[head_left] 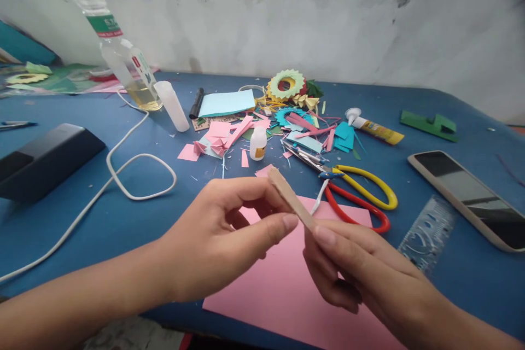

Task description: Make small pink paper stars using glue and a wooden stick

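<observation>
A flat tan craft stick (292, 197) is held slanted between my hands, over a sheet of pink paper (279, 279). My right hand (361, 262) pinches its lower end between thumb and fingers. From the other side, my left hand (221, 235) has its curled index finger and thumb closed at the stick's middle. Just beyond the fingers, scissors (361, 191) with one yellow and one red handle lie across the paper's far edge. A small white bottle (258, 143) stands behind my left hand.
Coloured paper scraps (229, 136) and a pale green paper ring (286, 85) are heaped at the back. A phone (467, 191), a clear ruler (429, 232) and a glue tube (377, 130) lie right. Left are a tall bottle (127, 65), a white cable (110, 175) and a dark box (53, 158).
</observation>
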The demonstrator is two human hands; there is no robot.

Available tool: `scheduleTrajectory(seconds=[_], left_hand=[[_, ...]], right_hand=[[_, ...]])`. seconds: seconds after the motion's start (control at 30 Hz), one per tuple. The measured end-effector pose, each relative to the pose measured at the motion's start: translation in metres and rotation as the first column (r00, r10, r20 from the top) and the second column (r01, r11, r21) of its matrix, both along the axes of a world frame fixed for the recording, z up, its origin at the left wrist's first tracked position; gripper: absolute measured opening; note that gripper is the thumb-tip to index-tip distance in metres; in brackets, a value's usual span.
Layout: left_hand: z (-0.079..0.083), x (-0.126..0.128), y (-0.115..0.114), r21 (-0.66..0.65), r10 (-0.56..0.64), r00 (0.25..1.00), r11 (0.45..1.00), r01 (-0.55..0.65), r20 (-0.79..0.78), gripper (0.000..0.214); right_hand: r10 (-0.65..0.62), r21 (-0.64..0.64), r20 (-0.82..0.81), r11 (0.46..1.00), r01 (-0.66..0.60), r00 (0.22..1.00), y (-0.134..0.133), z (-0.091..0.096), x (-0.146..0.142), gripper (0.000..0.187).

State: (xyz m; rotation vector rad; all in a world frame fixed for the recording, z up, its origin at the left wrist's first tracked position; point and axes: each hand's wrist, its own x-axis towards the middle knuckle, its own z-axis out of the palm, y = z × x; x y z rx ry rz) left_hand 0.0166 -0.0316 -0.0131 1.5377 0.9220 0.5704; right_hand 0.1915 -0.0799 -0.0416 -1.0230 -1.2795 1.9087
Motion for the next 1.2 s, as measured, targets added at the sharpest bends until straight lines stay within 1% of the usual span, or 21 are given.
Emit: scheduleTrajectory(seconds=[0.07, 0.1, 0.23, 0.27, 0.33, 0.4, 0.47, 0.57, 0.63, 0.73, 0.8, 0.9, 1.0, 1.1, 1.2], left_hand=[[0.000, 0.000, 0.000, 0.007, -0.017, 1.000, 1.000, 0.017, -0.010, 0.012], [-0.001, 0.000, -0.001, 0.009, -0.019, 1.000, 1.000, 0.019, -0.015, 0.013], [-0.001, 0.000, -0.003, 0.055, 0.025, 0.999, 0.998, -0.024, -0.023, 0.016], [-0.001, 0.000, -0.003, 0.068, 0.040, 0.999, 0.997, -0.038, -0.021, 0.016], [0.000, 0.001, -0.004, 0.082, 0.057, 0.998, 0.995, -0.055, -0.015, 0.017], [0.000, 0.001, -0.004, 0.095, 0.067, 0.998, 0.993, -0.066, -0.012, 0.020], [-0.001, 0.001, -0.004, 0.133, 0.069, 0.997, 0.989, -0.065, -0.028, 0.026], [-0.004, 0.001, -0.001, 0.210, 0.040, 0.994, 0.978, -0.017, -0.105, 0.033], [-0.006, 0.001, 0.001, 0.251, 0.064, 0.989, 0.968, -0.029, -0.131, 0.028], [-0.009, 0.002, 0.001, 0.267, 0.133, 0.988, 0.957, -0.109, -0.073, 0.010], [-0.009, 0.002, 0.000, 0.224, 0.130, 0.991, 0.967, -0.121, -0.023, 0.009], [-0.008, 0.002, -0.001, 0.161, 0.139, 0.990, 0.977, -0.140, 0.016, 0.007], [-0.007, 0.003, -0.002, 0.158, 0.177, 0.984, 0.971, -0.177, 0.016, 0.007], [-0.006, 0.004, -0.003, 0.168, 0.197, 0.980, 0.966, -0.194, 0.003, 0.011], [-0.007, 0.006, -0.005, 0.173, 0.206, 0.979, 0.964, -0.200, -0.016, 0.015]], right_hand=[[-0.001, -0.024, -0.037, 1.000, 0.001, 0.999, 0.000, -0.001, -0.001, 0.041], [-0.011, -0.016, -0.031, 1.000, 0.010, 0.999, -0.001, -0.002, -0.001, 0.042], [-0.089, 0.088, 0.067, 0.993, 0.082, 0.994, -0.002, -0.003, 0.001, 0.043], [-0.112, 0.097, 0.077, 0.990, 0.104, 0.991, -0.001, -0.003, 0.002, 0.044], [-0.126, 0.065, 0.056, 0.990, 0.122, 0.990, 0.001, -0.002, 0.004, 0.044], [-0.077, -0.007, 0.003, 0.997, 0.077, 0.997, 0.004, 0.001, 0.005, 0.042], [0.005, -0.061, -0.039, 0.998, -0.008, 0.999, 0.007, 0.003, 0.007, 0.040], [0.059, -0.057, -0.063, 0.996, -0.063, 0.996, 0.009, 0.005, 0.008, 0.039], [0.052, -0.064, -0.066, 0.996, -0.056, 0.996, 0.008, 0.004, 0.007, 0.039], [0.023, -0.077, -0.059, 0.997, -0.027, 0.998, 0.005, 0.003, 0.003, 0.041], [-0.010, -0.041, -0.047, 0.999, 0.008, 0.999, 0.003, 0.002, 0.000, 0.042], [-0.038, 0.055, 0.053, 0.998, 0.035, 0.998, 0.000, 0.002, -0.002, 0.042], [-0.052, 0.176, 0.212, 0.984, 0.014, 0.976, -0.001, 0.002, -0.003, 0.042], [-0.095, 0.310, 0.359, 0.951, -0.022, 0.928, -0.002, 0.001, -0.006, 0.041], [-0.101, 0.386, 0.447, 0.918, -0.090, 0.889, -0.002, -0.003, -0.009, 0.037]])
